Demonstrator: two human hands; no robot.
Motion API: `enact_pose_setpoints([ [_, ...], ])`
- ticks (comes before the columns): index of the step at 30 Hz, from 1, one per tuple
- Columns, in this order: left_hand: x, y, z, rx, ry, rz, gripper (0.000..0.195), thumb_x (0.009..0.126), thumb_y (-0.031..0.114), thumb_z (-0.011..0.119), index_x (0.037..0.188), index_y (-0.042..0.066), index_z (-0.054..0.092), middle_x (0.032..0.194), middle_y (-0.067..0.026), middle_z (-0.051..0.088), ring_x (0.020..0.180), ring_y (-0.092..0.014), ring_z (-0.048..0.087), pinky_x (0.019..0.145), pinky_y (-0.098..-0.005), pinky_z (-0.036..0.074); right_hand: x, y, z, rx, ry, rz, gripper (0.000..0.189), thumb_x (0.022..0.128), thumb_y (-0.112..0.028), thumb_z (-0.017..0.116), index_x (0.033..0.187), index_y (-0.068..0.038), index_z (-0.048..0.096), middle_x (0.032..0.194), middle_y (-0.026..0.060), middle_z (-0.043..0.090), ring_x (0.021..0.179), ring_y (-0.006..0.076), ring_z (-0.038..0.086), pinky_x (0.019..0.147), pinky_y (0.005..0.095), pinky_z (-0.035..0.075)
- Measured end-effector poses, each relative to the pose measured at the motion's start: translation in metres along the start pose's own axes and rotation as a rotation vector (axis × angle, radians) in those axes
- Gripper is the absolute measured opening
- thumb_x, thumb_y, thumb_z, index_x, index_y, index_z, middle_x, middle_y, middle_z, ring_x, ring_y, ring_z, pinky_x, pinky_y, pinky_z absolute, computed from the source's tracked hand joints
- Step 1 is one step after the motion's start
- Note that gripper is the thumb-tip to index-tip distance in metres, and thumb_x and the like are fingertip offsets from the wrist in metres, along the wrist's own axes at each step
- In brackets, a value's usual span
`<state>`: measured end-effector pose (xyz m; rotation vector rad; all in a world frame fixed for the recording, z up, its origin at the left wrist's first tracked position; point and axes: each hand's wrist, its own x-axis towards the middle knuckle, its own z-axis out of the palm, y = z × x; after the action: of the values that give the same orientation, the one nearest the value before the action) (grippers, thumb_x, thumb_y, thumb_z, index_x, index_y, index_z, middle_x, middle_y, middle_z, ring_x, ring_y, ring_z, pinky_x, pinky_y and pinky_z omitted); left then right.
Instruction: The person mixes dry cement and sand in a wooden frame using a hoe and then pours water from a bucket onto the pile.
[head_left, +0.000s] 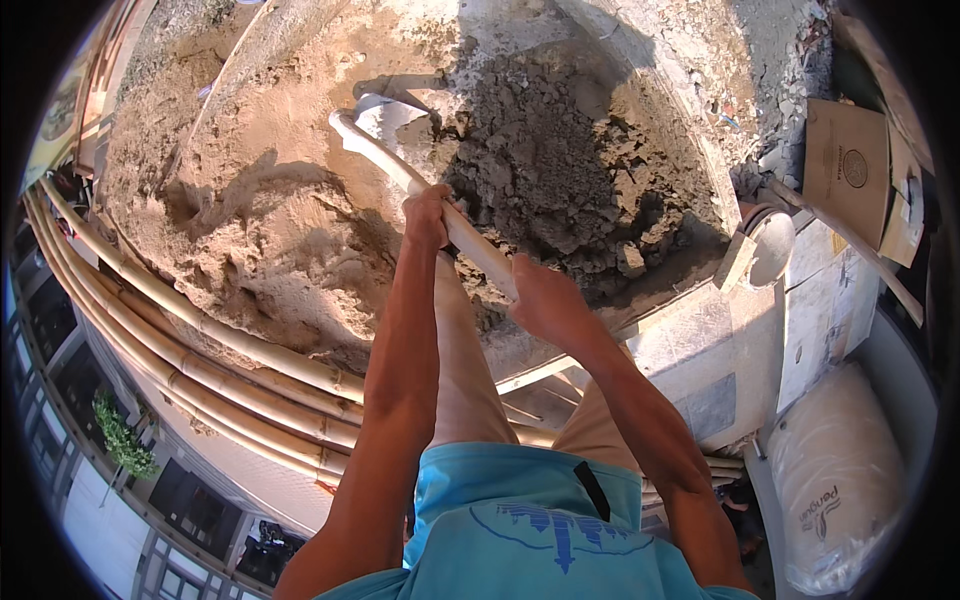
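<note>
A hoe with a pale wooden handle (390, 163) slants across the view, its flat metal blade (386, 112) at the upper left end, over the sandy surface. Around the middle of the handle, my left hand (427, 216) is closed. Lower down, near the handle's near end, my right hand (546, 300) grips it too. Right of the blade lies a heap of dark, damp, crumbly mortar or soil mix (532, 150). Dry tan sand (262, 240) is heaped on the left. Whether the blade touches the surface cannot be told.
Long bamboo poles (202, 364) run along the left and near edge. At the right are a round pale container (771, 247) with a wood block (735, 262), a cardboard box (844, 172), a thin wooden stick (855, 244) and a plastic-wrapped bulky bag (836, 480). Rubble (787, 82) lies upper right.
</note>
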<state>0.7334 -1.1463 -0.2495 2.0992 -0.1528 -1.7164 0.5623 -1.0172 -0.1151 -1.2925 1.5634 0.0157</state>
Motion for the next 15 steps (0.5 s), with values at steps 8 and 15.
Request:
enact_pose_setpoints([
  [8,-0.070,-0.044,0.025,-0.153,-0.202,-0.104,0.018,0.087,0.006,0.068,0.096,-0.001,0.054,0.075,-0.0121,0.055,0.060,-0.026,0.057,0.054,-0.0445,0.054,-0.087,0.008,-0.066,-0.004,-0.115,0.077,0.038,0.078,-0.009,0.068,0.110,0.003,0.050,0.097,0.0261,0.067,0.092,0.0430,0.067,0.081,0.0510,0.053],
  [15,-0.108,-0.036,0.038,-0.495,-0.401,-0.166,0.023,0.089,0.017,0.074,0.085,0.007,0.053,0.076,-0.0063,0.055,0.068,-0.024,0.057,0.065,-0.0441,0.054,-0.219,0.034,-0.138,-0.027,-0.149,0.105,0.043,0.081,-0.009,0.069,0.118,-0.002,0.050,0.102,0.0202,0.067,0.097,0.0393,0.067,0.083,0.0492,0.053],
])
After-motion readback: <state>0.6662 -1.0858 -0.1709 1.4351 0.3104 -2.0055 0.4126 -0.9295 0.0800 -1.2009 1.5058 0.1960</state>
